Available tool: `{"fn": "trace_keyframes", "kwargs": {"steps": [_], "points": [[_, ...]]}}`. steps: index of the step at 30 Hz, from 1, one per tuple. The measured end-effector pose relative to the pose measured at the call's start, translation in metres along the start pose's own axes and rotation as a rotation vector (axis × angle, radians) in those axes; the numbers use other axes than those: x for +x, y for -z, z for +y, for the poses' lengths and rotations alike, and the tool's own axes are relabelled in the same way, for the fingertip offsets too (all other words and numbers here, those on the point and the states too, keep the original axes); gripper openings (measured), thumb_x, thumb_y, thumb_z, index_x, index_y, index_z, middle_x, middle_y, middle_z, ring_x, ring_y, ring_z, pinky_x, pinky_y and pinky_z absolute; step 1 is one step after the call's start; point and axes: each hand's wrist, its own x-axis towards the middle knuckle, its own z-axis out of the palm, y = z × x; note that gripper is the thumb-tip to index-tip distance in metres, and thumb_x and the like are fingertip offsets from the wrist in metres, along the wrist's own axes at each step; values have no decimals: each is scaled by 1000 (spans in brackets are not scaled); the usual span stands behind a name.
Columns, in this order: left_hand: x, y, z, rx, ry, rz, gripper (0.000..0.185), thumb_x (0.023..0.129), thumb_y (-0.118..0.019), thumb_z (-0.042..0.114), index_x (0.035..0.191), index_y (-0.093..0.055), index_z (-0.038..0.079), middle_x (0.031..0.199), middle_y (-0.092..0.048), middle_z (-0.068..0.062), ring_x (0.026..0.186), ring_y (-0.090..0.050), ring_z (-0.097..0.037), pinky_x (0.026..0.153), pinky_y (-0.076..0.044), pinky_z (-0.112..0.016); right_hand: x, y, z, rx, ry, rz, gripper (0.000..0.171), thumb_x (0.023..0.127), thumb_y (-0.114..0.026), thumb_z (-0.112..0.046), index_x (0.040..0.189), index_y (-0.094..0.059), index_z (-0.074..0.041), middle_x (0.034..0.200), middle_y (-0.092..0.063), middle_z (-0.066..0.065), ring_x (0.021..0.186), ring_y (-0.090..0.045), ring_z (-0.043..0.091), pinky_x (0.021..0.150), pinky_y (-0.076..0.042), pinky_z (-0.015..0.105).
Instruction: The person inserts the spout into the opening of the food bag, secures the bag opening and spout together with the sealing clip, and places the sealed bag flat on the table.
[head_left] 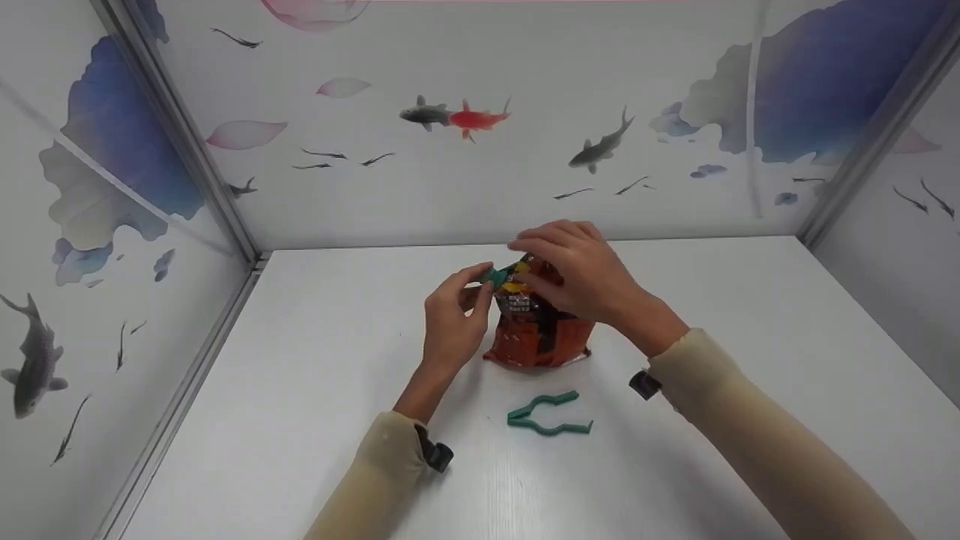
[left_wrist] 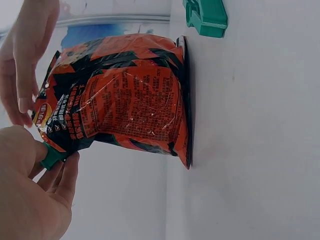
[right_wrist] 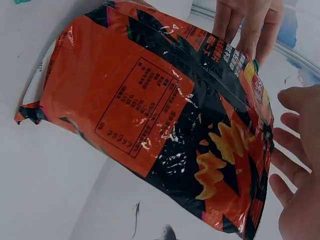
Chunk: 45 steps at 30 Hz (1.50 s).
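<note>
A shiny orange and black snack bag [head_left: 536, 345] stands upright on the table, its printed back facing me. At its top left corner my left hand [head_left: 457, 315] pinches a green bag clip [left_wrist: 51, 156] between thumb and fingers, the clip overlapping the bag's top edge. My right hand [head_left: 581, 274] is at the top right of the bag, its fingers loosely extended along the upper edge. In the right wrist view those fingers [right_wrist: 290, 147] lie right beside the bag's top. Part of the bag's upper edge is hidden behind the right hand.
A second green bag clip [head_left: 551, 430] lies spread apart on the white table [head_left: 337, 390], in front of the bag. White panels [head_left: 480, 195] printed with fish and blue leaves stand at the back and both sides. Small black wrist cameras sit at both cuffs.
</note>
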Motion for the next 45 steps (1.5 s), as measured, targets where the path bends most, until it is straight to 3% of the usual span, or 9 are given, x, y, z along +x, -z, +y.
{"fn": "trace_keyframes", "kwargs": {"steps": [3, 6, 16, 25, 33, 41, 45], "points": [[-1, 0, -1, 0, -3, -1, 33, 109, -66, 13, 142, -68, 10, 130, -74, -6, 113, -79, -14, 98, -62, -20, 5, -6, -4, -56, 97, -43, 39, 101, -79, -32, 138, -74, -19, 135, -75, 4, 133, -63, 28, 116, -49, 54], [-1, 0, -1, -4, -7, 1, 33, 109, -66, 11, 141, -68, 10, 129, -74, -6, 113, -79, -14, 98, -62, -19, 7, -12, -5, -107, 130, -61, 34, 103, -77, -32, 134, -77, -18, 126, -78, 4, 129, -65, 29, 115, -49, 54], [0, 1, -1, 16, -1, 2, 32, 109, -66, 14, 141, -68, 11, 128, -74, -5, 111, -79, -12, 97, -62, -18, 11, -16, -1, -140, 54, -99, 15, 105, -74, -23, 115, -83, -16, 103, -72, 5, 110, -63, 28, 113, -48, 53], [1, 0, -1, 25, -43, -7, 34, 109, -67, 16, 142, -69, 13, 125, -74, -5, 110, -79, -14, 95, -63, -20, 13, -10, -1, -93, 6, -141, 11, 104, -73, -20, 110, -82, -17, 101, -77, 3, 110, -66, 28, 116, -46, 53], [0, -2, 0, 31, -30, -32, 34, 109, -66, 18, 143, -69, 15, 124, -74, -3, 111, -78, -10, 96, -62, -18, 13, -9, 1, -60, -18, -167, 13, 104, -75, -26, 107, -81, -15, 99, -79, 2, 106, -68, 25, 111, -48, 52], [1, -4, 1, 35, -25, -52, 34, 110, -66, 19, 143, -70, 14, 123, -74, -4, 112, -77, -12, 97, -61, -17, 13, 0, 3, -83, -19, -249, 24, 100, -80, -34, 115, -82, -15, 106, -78, 4, 114, -68, 27, 116, -44, 57], [0, -3, 1, 38, -21, -46, 33, 110, -66, 19, 142, -70, 15, 122, -74, -4, 113, -76, -11, 97, -61, -18, 15, 0, 2, -82, -19, -250, 17, 99, -82, -29, 110, -83, -16, 102, -79, 3, 112, -68, 26, 118, -44, 55]]}}
